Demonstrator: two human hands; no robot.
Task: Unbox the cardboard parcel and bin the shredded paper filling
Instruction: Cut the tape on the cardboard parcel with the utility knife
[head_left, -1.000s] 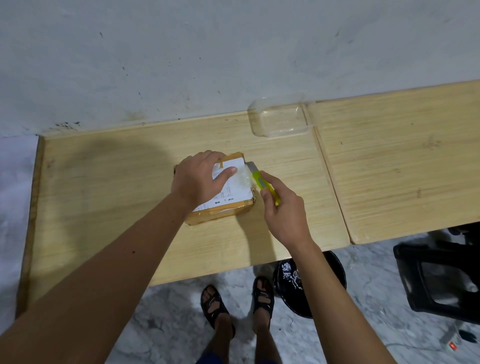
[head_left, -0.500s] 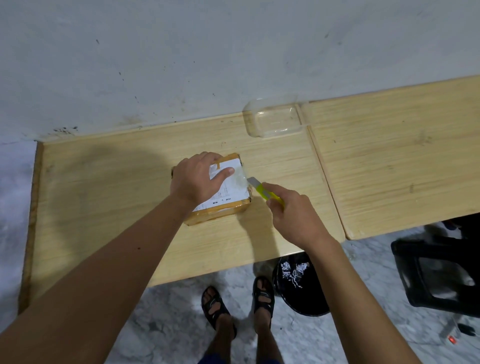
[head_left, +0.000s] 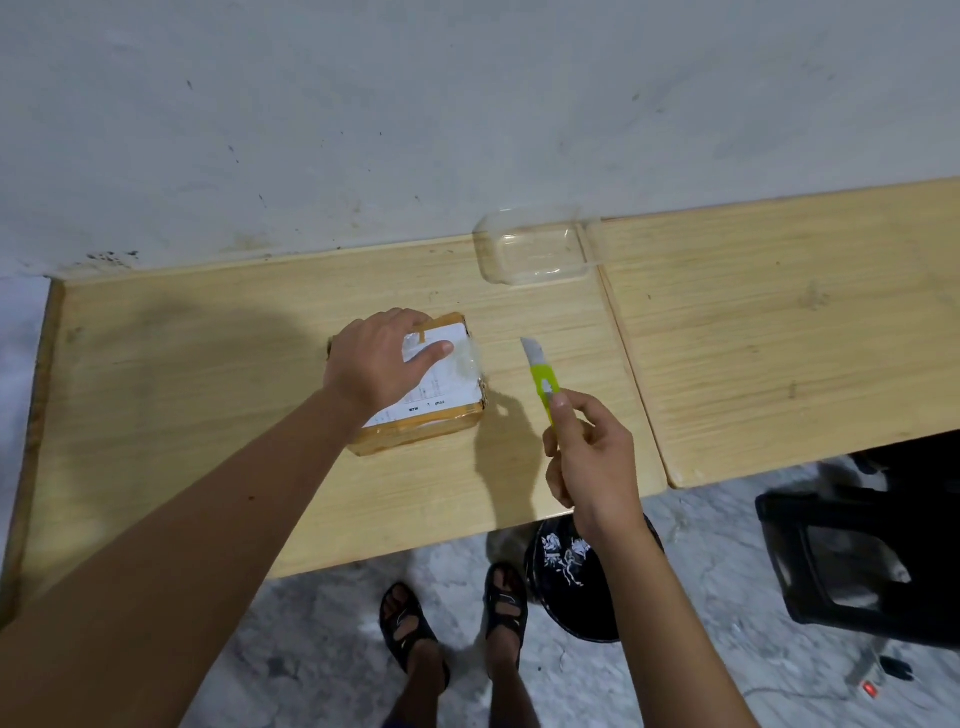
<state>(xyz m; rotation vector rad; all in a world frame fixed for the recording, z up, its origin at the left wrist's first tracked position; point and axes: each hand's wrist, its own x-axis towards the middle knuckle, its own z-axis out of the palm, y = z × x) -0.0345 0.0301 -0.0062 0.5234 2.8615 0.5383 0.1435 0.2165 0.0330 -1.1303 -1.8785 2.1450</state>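
A small cardboard parcel (head_left: 447, 410) with a white label and brown tape lies on the wooden table (head_left: 208, 374). My left hand (head_left: 379, 364) presses flat on the parcel's top, fingers spread over the label. My right hand (head_left: 592, 457) holds a yellow-green utility knife (head_left: 540, 379) with its blade out, pointing away from me, to the right of the parcel and apart from it. A black bin (head_left: 576, 582) with white paper shreds inside stands on the floor under the table's front edge, partly hidden by my right forearm.
A clear plastic container (head_left: 535, 249) sits at the table's back edge by the wall. A second wooden table (head_left: 779, 322) adjoins on the right. A black plastic stool (head_left: 857, 561) stands on the floor at right. My sandalled feet (head_left: 452, 618) are below.
My right hand has pulled the knife away from the parcel's right edge, back and to the right. My left hand has stayed on the parcel.
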